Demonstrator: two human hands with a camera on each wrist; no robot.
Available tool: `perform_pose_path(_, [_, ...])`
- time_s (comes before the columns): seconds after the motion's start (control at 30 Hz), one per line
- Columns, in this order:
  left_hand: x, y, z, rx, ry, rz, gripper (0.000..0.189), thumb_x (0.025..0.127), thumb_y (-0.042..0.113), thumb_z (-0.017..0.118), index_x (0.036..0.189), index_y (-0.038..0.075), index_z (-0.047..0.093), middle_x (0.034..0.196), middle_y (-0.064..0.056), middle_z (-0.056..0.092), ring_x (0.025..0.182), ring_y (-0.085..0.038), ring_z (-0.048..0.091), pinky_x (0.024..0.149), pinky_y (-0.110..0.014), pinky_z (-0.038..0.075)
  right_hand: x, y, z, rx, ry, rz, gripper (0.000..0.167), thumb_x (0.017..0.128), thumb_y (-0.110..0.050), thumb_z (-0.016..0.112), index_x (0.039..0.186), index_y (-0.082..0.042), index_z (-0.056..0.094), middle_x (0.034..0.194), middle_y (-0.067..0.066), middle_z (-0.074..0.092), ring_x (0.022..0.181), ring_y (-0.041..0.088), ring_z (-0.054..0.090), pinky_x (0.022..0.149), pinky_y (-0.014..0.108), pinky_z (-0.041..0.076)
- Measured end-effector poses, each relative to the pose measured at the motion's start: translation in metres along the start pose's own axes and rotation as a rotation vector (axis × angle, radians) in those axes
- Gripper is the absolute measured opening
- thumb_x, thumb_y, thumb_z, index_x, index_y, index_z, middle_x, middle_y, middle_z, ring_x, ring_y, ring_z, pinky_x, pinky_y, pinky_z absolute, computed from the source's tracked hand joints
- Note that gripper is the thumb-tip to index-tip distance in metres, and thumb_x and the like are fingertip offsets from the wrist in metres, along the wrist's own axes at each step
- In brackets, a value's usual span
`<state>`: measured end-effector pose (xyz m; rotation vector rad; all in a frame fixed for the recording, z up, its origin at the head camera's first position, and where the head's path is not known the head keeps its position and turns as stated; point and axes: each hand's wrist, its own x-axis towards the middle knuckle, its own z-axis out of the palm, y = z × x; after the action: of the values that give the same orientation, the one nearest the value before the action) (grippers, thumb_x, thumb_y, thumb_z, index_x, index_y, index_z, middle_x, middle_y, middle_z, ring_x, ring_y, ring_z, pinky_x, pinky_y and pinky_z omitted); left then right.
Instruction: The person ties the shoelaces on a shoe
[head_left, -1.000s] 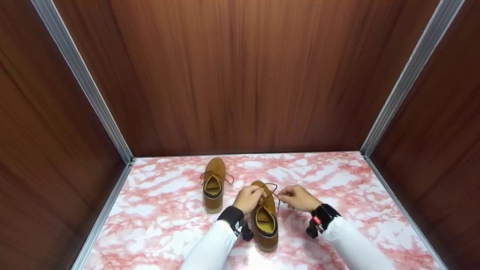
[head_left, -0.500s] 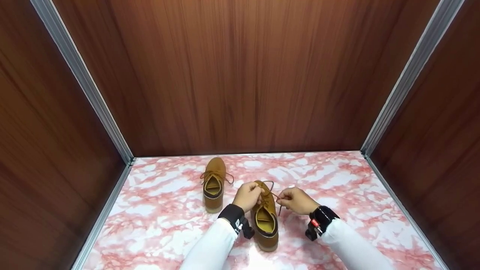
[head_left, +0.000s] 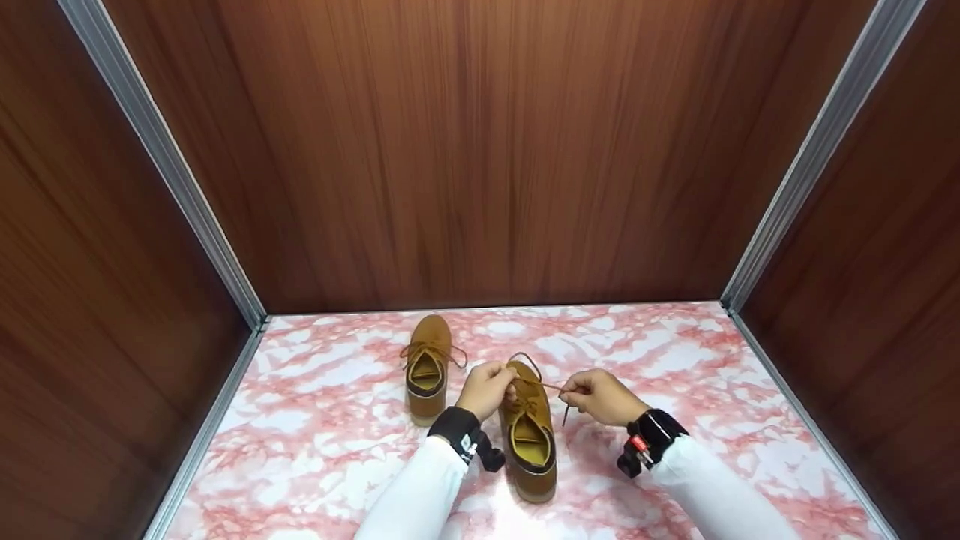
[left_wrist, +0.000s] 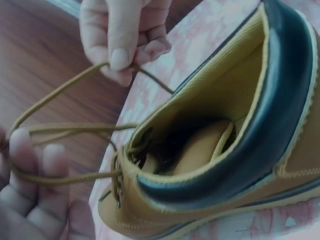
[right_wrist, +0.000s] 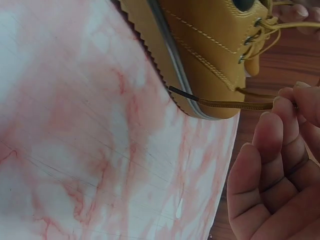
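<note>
A tan lace-up shoe (head_left: 536, 486) stands on the surface between my hands, toe pointing away. My left hand (head_left: 484, 390) pinches its brown shoelace (left_wrist: 70, 176) above the toe; in the left wrist view the lace bends around the fingertips, partly cut off by the frame edge. To the right, my right hand (head_left: 601, 397) pinches the lace between thumb and index finger. A stretch of lace runs taut between both hands. Below the right fingers hangs the dark-tipped free end (right_wrist: 182, 93). One lace loop (head_left: 525, 357) arches over the toe.
A matching tan shoe (head_left: 432, 330), its lace tied in a bow, stands to the left and farther back. The red-and-white marbled surface (head_left: 315, 420) is enclosed by wood-grain panels (head_left: 480, 150) and metal corner posts (head_left: 180, 165).
My left hand has drawn slightly left and the lace between the hands has straightened. The loop has shifted from the shoe's right side to over the toe. Both shoes have stayed in place.
</note>
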<state>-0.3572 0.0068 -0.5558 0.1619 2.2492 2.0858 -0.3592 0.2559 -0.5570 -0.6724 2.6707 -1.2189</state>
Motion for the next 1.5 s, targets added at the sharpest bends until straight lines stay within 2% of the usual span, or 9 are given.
perform_pose_path(0.2, [-0.001,-0.005,-0.011,-0.008,-0.063,0.016,0.017,0.101,0.016,0.065,0.092,0.001,0.067,0.083,-0.008,0.076,0.076,-0.012,0.07,0.082,-0.038,0.062,-0.004,-0.003,-0.006,0.019,0.027,0.0,0.01,0.098,-0.015,0.072,0.092,-0.009,0.077,0.082,0.009,0.073,0.069,0.004,0.06,0.065,0.019,0.05])
perform_pose_path(0.37, [0.001,-0.009,-0.014,-0.001,-0.074,0.015,0.016,0.1,0.014,0.068,0.103,-0.002,0.069,0.096,-0.018,0.08,0.083,-0.012,0.074,0.083,-0.036,0.062,-0.005,-0.01,-0.014,0.049,0.05,0.02,0.011,0.098,-0.017,0.072,0.092,-0.01,0.077,0.082,0.006,0.072,0.069,0.004,0.059,0.063,0.019,0.05])
perform_pose_path(0.57, [-0.001,-0.01,-0.011,0.044,-0.036,0.031,0.018,0.1,0.011,0.067,0.103,-0.006,0.073,0.099,-0.021,0.08,0.095,-0.032,0.079,0.097,-0.052,0.059,-0.006,-0.018,-0.019,0.1,0.052,0.032,0.011,0.098,-0.017,0.072,0.094,-0.008,0.077,0.086,0.011,0.074,0.069,0.005,0.06,0.063,0.019,0.05])
perform_pose_path(0.67, [-0.002,-0.01,-0.01,0.056,-0.025,0.046,0.016,0.099,0.008,0.068,0.101,-0.007,0.072,0.098,-0.022,0.08,0.094,-0.034,0.079,0.093,-0.051,0.061,-0.007,-0.023,-0.021,0.12,0.049,0.037,0.012,0.097,-0.018,0.073,0.095,-0.007,0.077,0.086,0.01,0.075,0.069,0.005,0.061,0.063,0.019,0.051])
perform_pose_path(0.77, [-0.003,-0.009,-0.011,0.116,-0.002,0.071,0.015,0.096,0.01,0.073,0.096,-0.005,0.073,0.095,-0.018,0.08,0.086,-0.022,0.077,0.085,-0.039,0.063,-0.007,-0.03,-0.023,0.14,0.043,0.045,0.013,0.096,-0.018,0.074,0.096,-0.006,0.078,0.086,0.012,0.077,0.069,0.006,0.062,0.064,0.019,0.052])
perform_pose_path(0.9, [-0.005,-0.009,-0.011,0.237,0.033,0.125,0.016,0.094,0.016,0.077,0.091,0.0,0.075,0.091,-0.011,0.078,0.08,-0.007,0.064,0.077,-0.025,0.056,-0.008,-0.039,-0.022,0.172,0.031,0.057,0.015,0.096,-0.018,0.075,0.097,-0.004,0.077,0.089,0.017,0.078,0.069,0.007,0.064,0.064,0.02,0.054])
perform_pose_path(1.1, [-0.006,-0.011,-0.008,0.328,0.064,0.151,0.016,0.092,0.019,0.079,0.088,0.004,0.076,0.085,-0.007,0.075,0.076,-0.006,0.059,0.075,-0.024,0.053,-0.007,-0.05,-0.016,0.242,0.009,0.061,0.019,0.095,-0.017,0.077,0.097,0.002,0.075,0.089,0.023,0.077,0.067,0.011,0.067,0.064,0.023,0.058])
perform_pose_path(1.33, [-0.006,-0.01,-0.006,0.334,0.097,0.16,0.016,0.091,0.018,0.079,0.087,0.003,0.076,0.081,-0.007,0.075,0.073,-0.006,0.058,0.073,-0.024,0.052,-0.005,-0.055,-0.001,0.223,0.068,0.025,0.016,0.092,-0.018,0.08,0.09,-0.003,0.075,0.081,0.013,0.078,0.066,0.013,0.07,0.063,0.026,0.059])
perform_pose_path(1.5, [-0.007,-0.01,-0.007,0.309,0.097,0.152,0.016,0.091,0.018,0.08,0.086,0.003,0.077,0.081,-0.008,0.075,0.073,-0.006,0.058,0.072,-0.023,0.052,-0.004,-0.054,0.013,0.181,0.111,-0.029,0.015,0.09,-0.016,0.082,0.084,-0.004,0.075,0.08,0.016,0.077,0.065,0.012,0.069,0.061,0.02,0.056])
